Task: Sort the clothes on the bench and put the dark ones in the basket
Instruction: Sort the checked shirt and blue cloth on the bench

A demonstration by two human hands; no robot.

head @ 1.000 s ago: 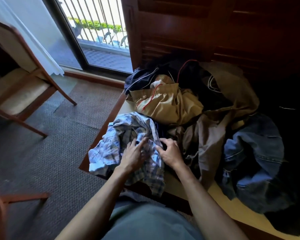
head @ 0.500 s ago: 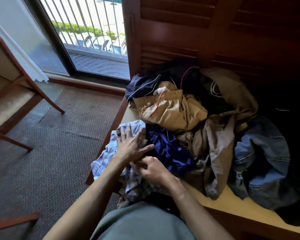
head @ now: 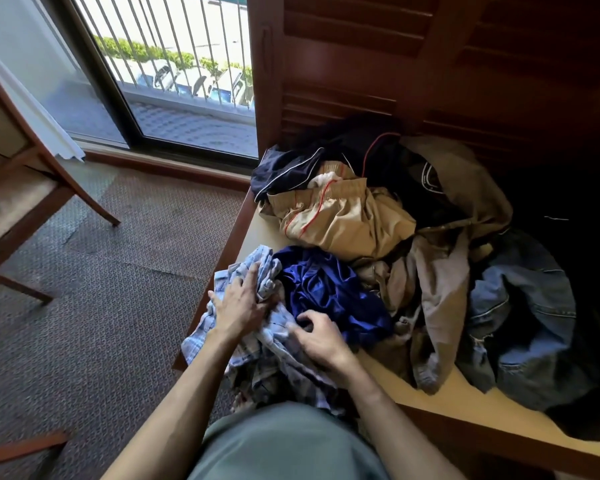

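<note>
Resting on the near-left corner of the bench [head: 253,233], a crumpled light-blue plaid shirt [head: 222,323] of thin woven cotton spilled over the wooden edge. The left hand [head: 238,304] lay flat on it, fingers straight and slightly spread, pressing the cloth without grasping. The right hand [head: 321,339] sat just beside it, fingers curled and pinching a fold of the plaid fabric at its border with a glossy royal-blue satin garment [head: 329,292], whose smooth surface showed sharp highlights along soft folds. Behind the satin lay matte tan shorts [head: 340,220] with thin red piping and a gathered waistband, touching a dark navy garment [head: 284,173] edged with a white line. To the right, a limp grey-brown cloth [head: 437,296] draped against heavy blue denim jeans [head: 523,323] with visible stitched seams. The bench had a pale, smooth top framed in reddish wood. No basket appeared in view. A wooden chair [head: 25,188] with a cushioned seat stood on textured carpet [head: 118,271], well apart.
</note>
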